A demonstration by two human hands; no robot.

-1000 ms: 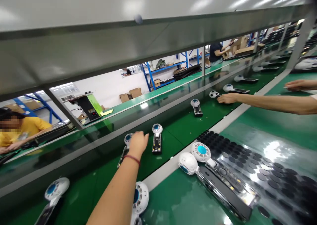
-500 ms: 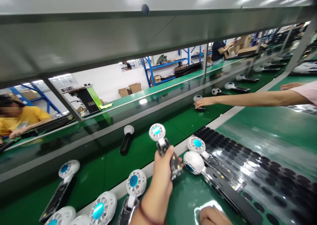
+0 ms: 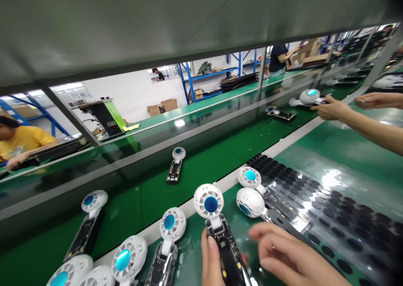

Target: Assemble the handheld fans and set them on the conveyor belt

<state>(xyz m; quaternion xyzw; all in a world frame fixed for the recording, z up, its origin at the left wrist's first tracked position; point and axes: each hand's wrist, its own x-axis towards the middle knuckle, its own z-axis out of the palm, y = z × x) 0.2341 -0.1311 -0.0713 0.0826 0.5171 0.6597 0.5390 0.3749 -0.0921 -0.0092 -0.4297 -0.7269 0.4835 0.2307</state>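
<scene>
My left hand (image 3: 210, 256) is closed round the handle of a handheld fan (image 3: 228, 248), held low in front of me. This fan has a white round head with a blue centre, and its dark handle shows circuit parts facing up. Just right of it, my right hand (image 3: 286, 254) has its fingers partly bent and apart, with nothing visible in them. Beyond that hand, a fan with a white head (image 3: 251, 203) and dark handle lies beside another fan (image 3: 249, 177) with exposed circuitry. On my left, several similar fans (image 3: 169, 227) lie along the bench edge.
A green conveyor belt (image 3: 217, 156) runs past, carrying fans (image 3: 175, 168) spaced apart. At right lies a sheet of black round discs (image 3: 330, 206). A co-worker's hands (image 3: 333, 108) hold a fan over the belt's far right. Other people work beyond the belt.
My left hand has drawn the fan back from the belt's edge towards me. My right hand has risen further into view. The co-worker's reaching hand has moved right, off the belt's middle.
</scene>
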